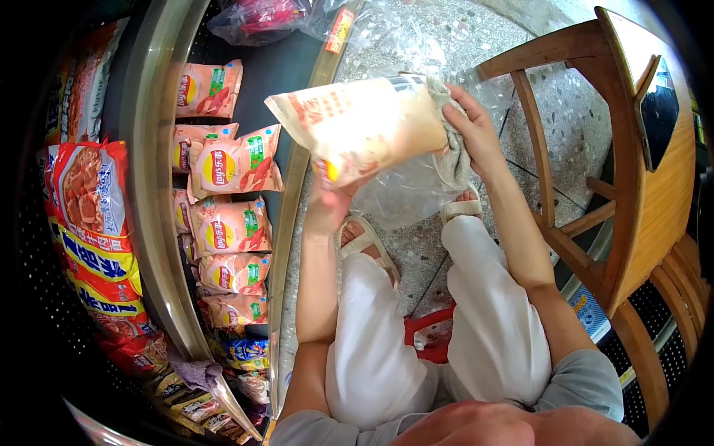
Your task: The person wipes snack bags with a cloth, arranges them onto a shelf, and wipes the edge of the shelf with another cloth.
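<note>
My left hand (329, 204) is closed on the lower edge of a chip bag (357, 123), with the fingers mostly hidden behind it. The bag is pale orange, puffed up and tilted, and strong glare washes out its middle. A grey cloth (452, 160) is gripped by my right hand (476, 126), pressed against the bag's right end. Part of the cloth hangs below that hand. Left of the bag, similar Lay's chip bags (236, 165) sit in a row on a shelf.
Red and yellow noodle packs (93, 201) fill the shelf at far left. A purple cloth (195, 373) lies over the shelf edge. Clear plastic (401, 195) hangs behind the held bag. A wooden chair (647, 223) bearing a phone (659, 111) stands at right.
</note>
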`<state>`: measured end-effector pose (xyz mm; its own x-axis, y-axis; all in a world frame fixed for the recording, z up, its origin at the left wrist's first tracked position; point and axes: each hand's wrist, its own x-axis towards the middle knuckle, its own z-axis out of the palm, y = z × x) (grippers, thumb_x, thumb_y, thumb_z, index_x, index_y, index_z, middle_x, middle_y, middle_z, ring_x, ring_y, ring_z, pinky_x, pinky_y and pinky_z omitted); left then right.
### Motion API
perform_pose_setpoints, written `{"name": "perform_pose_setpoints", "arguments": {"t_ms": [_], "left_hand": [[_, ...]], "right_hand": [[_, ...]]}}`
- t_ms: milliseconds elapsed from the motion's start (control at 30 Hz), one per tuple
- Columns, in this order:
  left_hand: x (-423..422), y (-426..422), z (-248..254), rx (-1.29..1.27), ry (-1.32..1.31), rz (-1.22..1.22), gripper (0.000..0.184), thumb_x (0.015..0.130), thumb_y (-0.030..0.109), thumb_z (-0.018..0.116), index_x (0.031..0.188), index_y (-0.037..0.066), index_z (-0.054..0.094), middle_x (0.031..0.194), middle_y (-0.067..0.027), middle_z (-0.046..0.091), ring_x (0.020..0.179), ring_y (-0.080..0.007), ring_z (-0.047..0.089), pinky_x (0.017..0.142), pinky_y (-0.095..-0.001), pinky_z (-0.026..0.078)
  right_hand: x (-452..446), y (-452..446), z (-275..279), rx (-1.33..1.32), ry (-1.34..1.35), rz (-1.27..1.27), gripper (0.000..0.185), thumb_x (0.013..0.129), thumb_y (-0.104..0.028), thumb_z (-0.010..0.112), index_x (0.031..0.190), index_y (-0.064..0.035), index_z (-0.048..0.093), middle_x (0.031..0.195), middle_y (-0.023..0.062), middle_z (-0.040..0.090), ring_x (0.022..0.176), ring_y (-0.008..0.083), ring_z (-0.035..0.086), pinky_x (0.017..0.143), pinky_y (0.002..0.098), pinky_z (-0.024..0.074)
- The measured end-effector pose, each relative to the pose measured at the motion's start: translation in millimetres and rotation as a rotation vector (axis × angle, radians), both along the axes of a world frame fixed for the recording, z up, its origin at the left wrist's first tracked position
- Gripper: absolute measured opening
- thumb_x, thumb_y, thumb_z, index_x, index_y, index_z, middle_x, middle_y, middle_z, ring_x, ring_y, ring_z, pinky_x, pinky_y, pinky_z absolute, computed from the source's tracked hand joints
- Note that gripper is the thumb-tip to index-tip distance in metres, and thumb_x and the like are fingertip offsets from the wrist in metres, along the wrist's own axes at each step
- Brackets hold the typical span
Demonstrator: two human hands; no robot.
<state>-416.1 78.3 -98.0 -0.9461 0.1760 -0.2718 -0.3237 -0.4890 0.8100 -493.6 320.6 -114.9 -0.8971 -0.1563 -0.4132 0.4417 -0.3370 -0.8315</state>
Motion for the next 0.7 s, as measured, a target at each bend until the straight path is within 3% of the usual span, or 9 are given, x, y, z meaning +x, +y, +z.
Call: {"name": "perform_pose_setpoints", "arguments": {"t_ms": [67, 100, 200, 233, 333, 367, 467, 500, 700], "left_hand": [[-7, -2, 11, 0.200, -0.031, 0.010, 0.123, 0.057, 0.063, 0.082, 0.147, 0.003, 0.023, 0.144, -0.0136, 0.040, 0.132, -0.0285, 0.042, 0.107, -0.0499, 0.038], [-7, -2, 6, 0.229, 0.062, 0.004, 0.104, 0.074, 0.061, 0.072, 0.145, 0.002, 0.025, 0.144, -0.0129, 0.041, 0.131, -0.0282, 0.043, 0.107, -0.0506, 0.039], [-5, -2, -3, 0.111, -0.041, 0.093, 0.080, 0.087, 0.047, 0.065, 0.144, 0.004, 0.028, 0.142, -0.0111, 0.043, 0.129, -0.0283, 0.046, 0.105, -0.0514, 0.040], [-5, -4, -10, 0.142, -0.014, 0.099, 0.058, 0.096, 0.030, 0.057, 0.142, 0.006, 0.031, 0.140, -0.0092, 0.046, 0.127, -0.0249, 0.048, 0.104, -0.0483, 0.042], [-6, 2, -22, -0.112, -0.111, 0.195, 0.049, 0.097, 0.022, 0.054, 0.140, 0.008, 0.034, 0.136, -0.0083, 0.049, 0.126, -0.0209, 0.049, 0.103, -0.0433, 0.043], [-6, 2, -26, -0.125, -0.156, 0.205, 0.041, 0.098, 0.017, 0.053, 0.135, 0.007, 0.040, 0.134, -0.0071, 0.052, 0.125, -0.0166, 0.049, 0.101, -0.0359, 0.044], [-3, 7, -26, -0.262, -0.264, 0.132, 0.033, 0.097, 0.016, 0.056, 0.127, 0.006, 0.047, 0.126, -0.0053, 0.056, 0.118, -0.0125, 0.051, 0.096, -0.0292, 0.044], [5, 2, -51, -0.307, -0.192, 0.067, 0.024, 0.095, 0.012, 0.058, 0.117, 0.004, 0.052, 0.118, -0.0042, 0.058, 0.109, -0.0091, 0.053, 0.090, -0.0243, 0.042], [8, 8, -72, -0.465, -0.099, 0.075, 0.023, 0.093, 0.008, 0.059, 0.114, 0.001, 0.052, 0.105, -0.0045, 0.061, 0.098, -0.0100, 0.057, 0.086, -0.0247, 0.044]], "right_hand": [[0, 0, -1, 0.039, 0.065, 0.041, 0.040, 0.092, -0.016, 0.062, 0.130, -0.0040, 0.056, 0.120, 0.0047, 0.061, 0.107, 0.0100, 0.056, 0.092, 0.0262, 0.0446], [0, -1, 1, 0.065, 0.093, 0.061, 0.039, 0.092, -0.016, 0.062, 0.129, -0.0040, 0.057, 0.120, 0.0046, 0.061, 0.108, 0.0105, 0.056, 0.093, 0.0265, 0.0443], [0, -3, -3, 0.174, 0.181, 0.126, 0.036, 0.092, -0.016, 0.062, 0.127, -0.0057, 0.059, 0.121, 0.0043, 0.062, 0.110, 0.0122, 0.056, 0.095, 0.0276, 0.0433], [0, -4, -4, 0.215, 0.212, 0.148, 0.035, 0.092, -0.016, 0.062, 0.126, -0.0066, 0.060, 0.121, 0.0042, 0.062, 0.110, 0.0129, 0.056, 0.096, 0.0280, 0.0430], [4, -11, 1, 0.416, 0.239, 0.326, 0.034, 0.092, -0.016, 0.062, 0.125, -0.0091, 0.061, 0.120, 0.0043, 0.063, 0.112, 0.0132, 0.055, 0.097, 0.0279, 0.0422], [7, -15, -5, 0.420, 0.282, 0.350, 0.033, 0.091, -0.017, 0.063, 0.124, -0.0090, 0.062, 0.118, 0.0069, 0.065, 0.109, 0.0141, 0.057, 0.094, 0.0279, 0.0435], [14, -11, -15, 0.540, 0.290, 0.500, 0.035, 0.091, -0.017, 0.062, 0.125, -0.0074, 0.061, 0.119, 0.0079, 0.064, 0.105, 0.0156, 0.058, 0.090, 0.0294, 0.0457], [16, -9, -18, 0.556, 0.245, 0.527, 0.035, 0.091, -0.017, 0.062, 0.125, -0.0073, 0.061, 0.118, 0.0081, 0.064, 0.104, 0.0155, 0.059, 0.088, 0.0294, 0.0461], [21, -7, -30, 0.686, 0.142, 0.629, 0.036, 0.090, -0.014, 0.060, 0.125, -0.0074, 0.060, 0.113, 0.0105, 0.066, 0.097, 0.0157, 0.061, 0.083, 0.0290, 0.0478]]}}
